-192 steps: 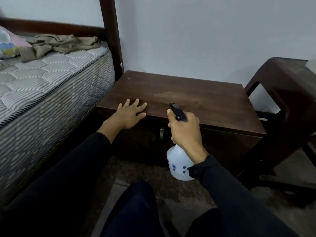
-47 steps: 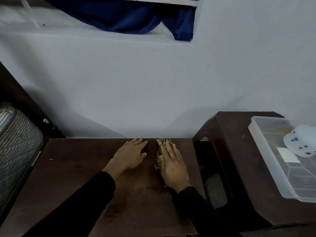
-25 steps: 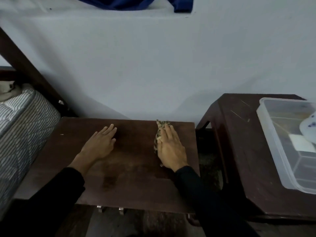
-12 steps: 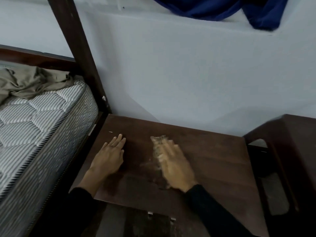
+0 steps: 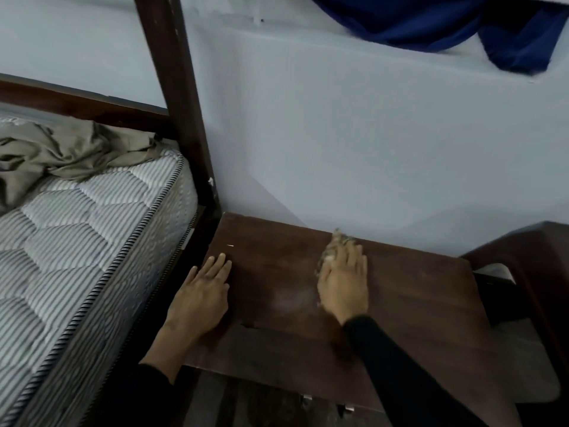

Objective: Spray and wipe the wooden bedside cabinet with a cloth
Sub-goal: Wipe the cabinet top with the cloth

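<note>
The right hand [image 5: 343, 282] lies flat, palm down, with its fingers straight and close together on a small patterned cloth [image 5: 338, 241], pressing it to the top of the wooden bedside cabinet [image 5: 415, 303]. Nothing is gripped; the cloth is pinned under the fingers. Its mottled tan end pokes out beyond the fingertips near the far edge of the top, by the wall, and a strip of it shows along the left side of the hand. The left hand [image 5: 200, 297] is also flat and open, fingers stretched out and a little spread. It rests on the left edge of the cabinet top and holds nothing. Both arms are in black sleeves.

Between the hands, nearer the right one, a faint pale smear [image 5: 292, 297] shows on the dark wood. Two small metal fittings [image 5: 304, 399] catch the light under the near edge of the top.

To the left, just beside the cabinet, stands a bed with a grey striped quilted mattress [image 5: 77, 241] and a dark wooden bedpost [image 5: 172, 103] rising by the pale wall [image 5: 338, 134]. A crumpled khaki garment [image 5: 61, 152] lies at the mattress's far end. A dark wooden table [image 5: 538, 260] is at the right, and blue fabric [image 5: 431, 23] hangs at the top right.
</note>
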A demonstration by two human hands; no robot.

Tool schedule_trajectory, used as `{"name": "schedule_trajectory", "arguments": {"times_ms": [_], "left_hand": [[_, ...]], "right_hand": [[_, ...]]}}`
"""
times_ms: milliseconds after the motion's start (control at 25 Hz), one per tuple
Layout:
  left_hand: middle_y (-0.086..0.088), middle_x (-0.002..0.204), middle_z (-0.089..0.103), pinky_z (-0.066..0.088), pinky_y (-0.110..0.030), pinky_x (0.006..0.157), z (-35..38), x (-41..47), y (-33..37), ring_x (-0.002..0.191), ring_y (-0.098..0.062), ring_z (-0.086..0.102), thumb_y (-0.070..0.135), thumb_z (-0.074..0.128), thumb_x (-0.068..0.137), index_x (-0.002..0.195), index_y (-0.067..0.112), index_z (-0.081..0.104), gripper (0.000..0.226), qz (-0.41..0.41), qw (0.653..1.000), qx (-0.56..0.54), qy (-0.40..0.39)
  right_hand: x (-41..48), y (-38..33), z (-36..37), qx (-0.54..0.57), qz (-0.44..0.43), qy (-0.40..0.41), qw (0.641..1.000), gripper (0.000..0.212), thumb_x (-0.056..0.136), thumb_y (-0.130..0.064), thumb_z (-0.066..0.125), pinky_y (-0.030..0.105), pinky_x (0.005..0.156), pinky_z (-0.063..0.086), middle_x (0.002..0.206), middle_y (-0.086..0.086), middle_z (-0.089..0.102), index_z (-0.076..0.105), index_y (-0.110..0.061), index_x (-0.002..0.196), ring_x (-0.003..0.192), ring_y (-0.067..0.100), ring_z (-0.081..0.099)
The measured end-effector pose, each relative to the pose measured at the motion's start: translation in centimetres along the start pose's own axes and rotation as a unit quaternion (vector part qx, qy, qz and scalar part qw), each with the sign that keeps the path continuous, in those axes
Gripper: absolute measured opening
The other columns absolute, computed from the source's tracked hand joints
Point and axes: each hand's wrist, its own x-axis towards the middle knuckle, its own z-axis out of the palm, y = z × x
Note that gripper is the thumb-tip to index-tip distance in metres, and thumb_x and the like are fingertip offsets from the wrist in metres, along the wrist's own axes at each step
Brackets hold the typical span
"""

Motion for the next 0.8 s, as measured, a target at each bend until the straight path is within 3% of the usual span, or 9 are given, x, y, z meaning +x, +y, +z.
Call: {"name": "schedule_trajectory", "arguments": {"times_ms": [40, 80, 160, 240, 280, 440, 600, 680, 800], "left_hand": [[0.002, 0.165, 0.013, 0.013, -0.040, 0.123, -0.1, -0.6, -0.3, 0.152, -0.015, 0.010, 0.029, 0.035, 0.103, 0.156, 0.017, 0.022, 0.056, -0.014, 1.000, 0.001, 0.004], [0.002, 0.165, 0.012, 0.012, -0.039, 0.123, -0.2, -1.0, -0.5, 0.153, -0.014, 0.008, 0.031, 0.034, 0.103, 0.156, 0.018, 0.021, 0.057, -0.028, 1.000, -0.001, 0.002], [0.004, 0.166, 0.009, 0.011, -0.039, 0.123, -0.3, -1.9, -1.1, 0.153, -0.014, 0.007, 0.037, 0.034, 0.103, 0.157, 0.019, 0.016, 0.060, -0.063, 0.998, -0.006, -0.003], [0.004, 0.166, 0.008, 0.012, -0.039, 0.123, -0.7, -2.6, -2.1, 0.153, -0.016, 0.006, 0.044, 0.036, 0.102, 0.158, 0.019, 0.012, 0.066, -0.095, 0.995, -0.014, -0.010], [0.005, 0.166, 0.008, 0.012, -0.040, 0.123, -0.9, -3.0, -2.4, 0.153, -0.017, 0.005, 0.046, 0.036, 0.102, 0.158, 0.019, 0.010, 0.068, -0.106, 0.994, -0.019, -0.021], [0.007, 0.166, 0.009, 0.012, -0.040, 0.124, -1.1, -4.4, -3.2, 0.153, -0.018, 0.004, 0.049, 0.037, 0.101, 0.158, 0.022, 0.010, 0.069, -0.123, 0.991, -0.007, -0.045], [0.005, 0.166, 0.008, 0.010, -0.037, 0.124, -1.3, -4.3, -3.4, 0.153, -0.016, 0.004, 0.051, 0.038, 0.099, 0.158, 0.019, 0.008, 0.073, -0.132, 0.990, -0.018, -0.043], [0.004, 0.166, 0.008, 0.010, -0.037, 0.124, -1.4, -4.2, -3.7, 0.153, -0.016, 0.004, 0.052, 0.039, 0.099, 0.158, 0.019, 0.008, 0.075, -0.133, 0.990, -0.025, -0.044], [0.003, 0.167, 0.007, 0.008, -0.039, 0.124, -1.5, -4.1, -3.5, 0.153, -0.018, 0.004, 0.048, 0.043, 0.098, 0.158, 0.017, 0.008, 0.076, -0.117, 0.992, 0.005, -0.040]], "right_hand": [[1.7, -2.4, 0.4, 0.025, 0.050, -0.003, 0.998, 0.069, 0.101, -0.032, 0.036, 0.044, 0.128, 0.002, 0.168, 0.018, 0.015, 0.016, -0.005, 0.161, 0.156, 0.035, 0.009], [2.2, -5.7, 0.9, 0.043, 0.022, -0.015, 0.999, 0.071, 0.100, -0.033, 0.036, 0.044, 0.128, 0.003, 0.168, 0.018, 0.014, 0.014, -0.004, 0.161, 0.156, 0.036, 0.009], [-0.8, -10.5, 2.9, 0.035, -0.183, -0.049, 0.981, 0.067, 0.100, -0.030, 0.033, 0.040, 0.128, 0.006, 0.168, 0.014, 0.019, 0.016, -0.008, 0.162, 0.155, 0.033, 0.014], [-3.1, -10.3, 3.2, 0.013, -0.361, -0.095, 0.927, 0.063, 0.102, -0.028, 0.029, 0.041, 0.128, 0.006, 0.168, 0.010, 0.022, 0.021, -0.010, 0.161, 0.156, 0.029, 0.015], [-1.8, -9.3, 3.1, 0.005, -0.372, -0.095, 0.923, 0.061, 0.103, -0.028, 0.029, 0.044, 0.128, 0.006, 0.168, 0.011, 0.023, 0.022, -0.010, 0.161, 0.156, 0.029, 0.015], [4.5, -15.1, 3.1, 0.031, -0.157, -0.081, 0.984, 0.067, 0.099, -0.027, 0.041, 0.047, 0.128, 0.005, 0.166, 0.018, 0.022, 0.024, -0.001, 0.159, 0.155, 0.035, 0.012], [-2.2, -17.9, 4.7, 0.033, -0.394, -0.114, 0.911, 0.064, 0.101, -0.025, 0.037, 0.040, 0.129, 0.006, 0.169, 0.012, 0.015, 0.022, -0.006, 0.160, 0.157, 0.028, 0.010], [-0.4, -14.3, 4.4, 0.028, -0.423, -0.109, 0.899, 0.059, 0.104, -0.027, 0.033, 0.039, 0.128, 0.008, 0.168, 0.011, 0.021, 0.027, -0.007, 0.158, 0.156, 0.028, 0.016], [5.2, -14.3, 3.5, 0.012, -0.228, -0.091, 0.969, 0.066, 0.097, -0.029, 0.037, 0.042, 0.127, 0.015, 0.162, 0.017, 0.029, 0.028, -0.002, 0.157, 0.152, 0.035, 0.024]]}}
